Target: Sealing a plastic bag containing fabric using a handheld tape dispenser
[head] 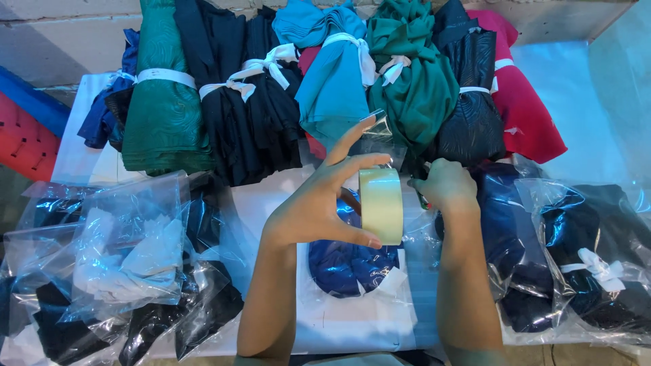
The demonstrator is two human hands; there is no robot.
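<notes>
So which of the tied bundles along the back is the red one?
The red bundle at the far right end of the row, beside a black bundle; the others are green, black, blue or teal.

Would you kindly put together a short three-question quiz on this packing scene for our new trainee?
1. True or false: the left hand holds a roll of clear tape.
2. Which bundle lies farthest right in the back row: A) the green bundle, B) the teal bundle, C) the red bundle?
3. Fill in: under the hands lies a bagged garment whose colour is ____.

Key
1. True; thumb and fingers pinch the roll.
2. C.
3. Blue. The right hand rests closed beside the tape; what it grips cannot be told.
</notes>
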